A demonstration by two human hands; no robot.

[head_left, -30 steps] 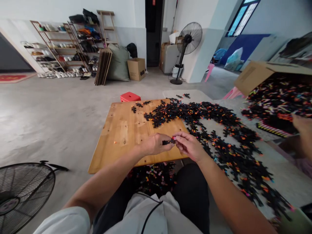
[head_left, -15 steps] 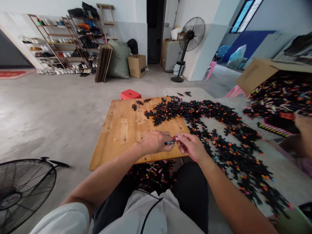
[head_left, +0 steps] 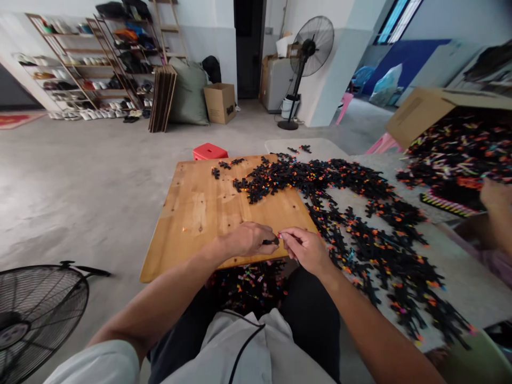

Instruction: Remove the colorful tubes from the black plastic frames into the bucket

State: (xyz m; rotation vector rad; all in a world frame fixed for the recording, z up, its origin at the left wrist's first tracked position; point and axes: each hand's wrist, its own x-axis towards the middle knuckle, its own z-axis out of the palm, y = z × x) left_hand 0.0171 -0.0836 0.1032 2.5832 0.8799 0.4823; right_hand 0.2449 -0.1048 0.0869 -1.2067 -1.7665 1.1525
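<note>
Over the near edge of the wooden table (head_left: 172, 213), my left hand (head_left: 250, 238) is closed around a small black toy gun (head_left: 271, 241), most of it covered by the fingers. Close beside it, the thumb and forefinger of my right hand (head_left: 306, 248) pinch a tiny pale and reddish piece (head_left: 280, 236) at the toy gun's end. Whether that piece is joined to the gun I cannot tell. A heap of black toy guns (head_left: 280, 178) with orange and coloured tips lies just beyond both hands.
More toy guns spread over the grey table (head_left: 472, 298) at right. A tipped cardboard box (head_left: 416, 114) spills many others, with another person's hand (head_left: 498, 200) beside it. Below the table edge sit coloured pieces (head_left: 252, 282). A fan (head_left: 40, 314) stands at left, a red stool (head_left: 210, 151) behind.
My hands have come slightly lower and to the left in view. The toy gun is more covered by my left fingers, and less red shows at my right fingertips. The view has shifted slightly.
</note>
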